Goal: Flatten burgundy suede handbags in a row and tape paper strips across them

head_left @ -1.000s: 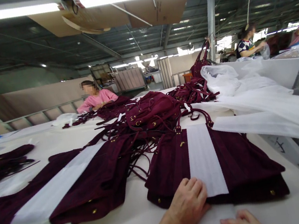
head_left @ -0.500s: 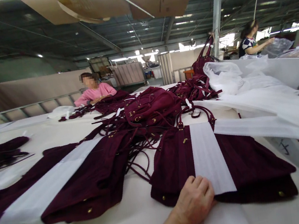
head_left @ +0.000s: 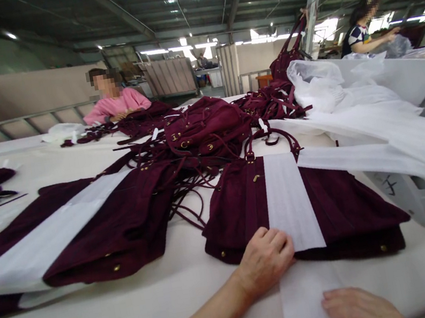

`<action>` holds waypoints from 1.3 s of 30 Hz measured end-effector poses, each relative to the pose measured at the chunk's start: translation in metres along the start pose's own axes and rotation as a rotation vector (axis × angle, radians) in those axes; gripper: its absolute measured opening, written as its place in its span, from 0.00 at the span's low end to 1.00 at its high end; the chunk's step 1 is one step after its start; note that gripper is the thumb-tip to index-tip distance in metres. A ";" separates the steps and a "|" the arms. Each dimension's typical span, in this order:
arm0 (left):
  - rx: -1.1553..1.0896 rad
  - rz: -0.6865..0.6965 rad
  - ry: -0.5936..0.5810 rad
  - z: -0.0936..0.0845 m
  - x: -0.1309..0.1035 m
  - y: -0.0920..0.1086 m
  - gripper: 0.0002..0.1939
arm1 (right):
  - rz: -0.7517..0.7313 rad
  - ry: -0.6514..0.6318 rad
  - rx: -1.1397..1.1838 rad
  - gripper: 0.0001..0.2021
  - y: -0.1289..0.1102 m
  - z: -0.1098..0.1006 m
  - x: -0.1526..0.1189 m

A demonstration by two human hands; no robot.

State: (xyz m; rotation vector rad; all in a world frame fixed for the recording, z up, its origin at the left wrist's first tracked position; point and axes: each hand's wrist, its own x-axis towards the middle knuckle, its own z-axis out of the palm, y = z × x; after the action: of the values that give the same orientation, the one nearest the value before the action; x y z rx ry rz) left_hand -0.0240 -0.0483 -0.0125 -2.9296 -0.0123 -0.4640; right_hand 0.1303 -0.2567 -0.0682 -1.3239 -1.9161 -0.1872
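A maroon handbag lies flat on the table in front of me, its handles pointing away. A white packing strip runs down its middle, and a further length of white strip comes out from beneath the bag towards me. My left hand has its fingers curled over the bag's bottom edge, beside the strip's left border; the thumb is hidden. My right hand rests at the bottom of the view with fingers stretched out, touching the right side of the lower strip.
To the left lies another maroon bag with a white strip across it. Maroon bags with tangled straps are heaped behind. White sheets and plastic pile up at right, near a grey metal piece. A person in pink sits across the table.
My right hand has come into view from the bottom edge onto the lower strip. My left hand stays at the bag's bottom edge. The camera has tilted down a little.
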 end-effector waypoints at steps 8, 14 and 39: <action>0.007 0.006 0.019 -0.002 0.003 0.010 0.09 | 0.064 0.040 0.042 0.16 0.002 -0.010 0.010; -0.019 0.030 0.007 -0.002 0.004 0.014 0.09 | 0.064 -0.061 -0.112 0.14 -0.008 -0.016 0.008; -0.465 -0.226 -0.070 -0.034 -0.016 0.009 0.08 | 0.351 0.190 -0.201 0.12 0.026 0.005 0.038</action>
State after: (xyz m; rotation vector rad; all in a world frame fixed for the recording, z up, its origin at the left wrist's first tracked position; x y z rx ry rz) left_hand -0.0493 -0.0627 0.0124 -3.4202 -0.2843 -0.4456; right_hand 0.1441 -0.2148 -0.0539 -1.6887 -1.5099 -0.3217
